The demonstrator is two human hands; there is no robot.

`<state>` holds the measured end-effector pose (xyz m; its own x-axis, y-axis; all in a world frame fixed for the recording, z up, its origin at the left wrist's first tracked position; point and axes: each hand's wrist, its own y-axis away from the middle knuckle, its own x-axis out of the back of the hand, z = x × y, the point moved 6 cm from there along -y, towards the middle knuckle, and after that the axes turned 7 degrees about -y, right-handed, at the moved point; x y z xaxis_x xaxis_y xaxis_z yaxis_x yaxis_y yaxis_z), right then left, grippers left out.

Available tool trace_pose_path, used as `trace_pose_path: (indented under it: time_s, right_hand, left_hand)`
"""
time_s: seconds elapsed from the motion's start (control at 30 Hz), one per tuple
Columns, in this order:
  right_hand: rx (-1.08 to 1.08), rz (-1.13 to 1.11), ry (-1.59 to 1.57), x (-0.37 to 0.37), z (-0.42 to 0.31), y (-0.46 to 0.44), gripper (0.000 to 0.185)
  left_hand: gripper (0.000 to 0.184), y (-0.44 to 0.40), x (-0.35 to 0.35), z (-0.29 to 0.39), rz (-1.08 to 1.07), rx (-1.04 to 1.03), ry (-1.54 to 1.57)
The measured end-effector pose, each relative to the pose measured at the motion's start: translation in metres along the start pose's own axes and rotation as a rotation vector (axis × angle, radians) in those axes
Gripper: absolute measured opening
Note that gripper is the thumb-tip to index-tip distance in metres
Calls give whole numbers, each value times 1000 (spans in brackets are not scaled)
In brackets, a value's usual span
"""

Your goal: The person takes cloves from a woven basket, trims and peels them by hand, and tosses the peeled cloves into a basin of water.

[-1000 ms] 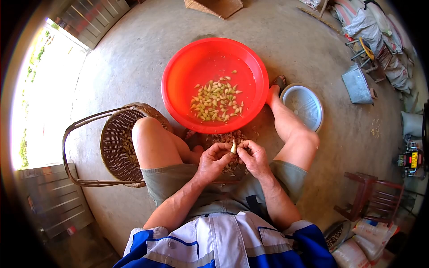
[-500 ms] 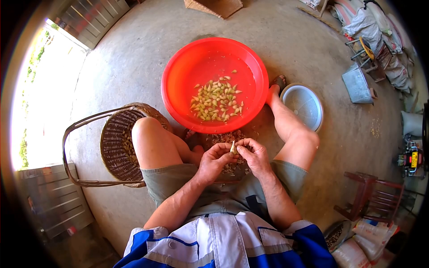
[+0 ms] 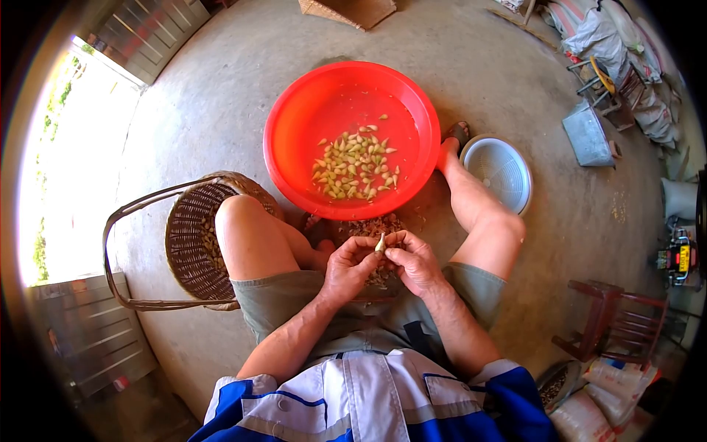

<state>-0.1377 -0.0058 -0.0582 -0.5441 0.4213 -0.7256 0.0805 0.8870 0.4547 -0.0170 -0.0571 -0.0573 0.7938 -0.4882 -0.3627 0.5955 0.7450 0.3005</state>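
Observation:
Between my two hands, in front of my lap, is a small pale bulb (image 3: 381,242), teardrop-shaped with its pointed tip up. My left hand (image 3: 349,269) pinches it from the left, thumb and fingers closed. From the other side my right hand (image 3: 417,268) also grips it with thumb and forefinger. Just beyond the hands stands a red plastic basin (image 3: 294,193); many similar bulbs (image 3: 355,163) lie in its lower half. Dry peelings (image 3: 377,225) are scattered on the floor under my hands.
At my left knee sits a wicker basket (image 3: 185,254) with a tall handle, holding more bulbs. A pale round colander (image 3: 499,173) rests beside my right foot. Farther right are a metal bucket (image 3: 588,135), a wooden chair (image 3: 598,317) and several sacks (image 3: 600,40).
Both hands stay closed around the bulb. The fingers of my right hand have shifted slightly against it, and the whole view has moved a little.

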Motion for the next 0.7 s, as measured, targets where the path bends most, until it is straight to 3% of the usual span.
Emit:
trace_pose_path:
  time_s: [0.33, 0.7]
  right_hand:
    - [15, 66, 71, 6, 3, -3, 12]
    - [183, 81, 357, -5, -12, 1, 8]
  left_hand:
    - [18, 0, -2, 3, 19, -6, -79]
    - [19, -3, 3, -6, 18, 211, 256]
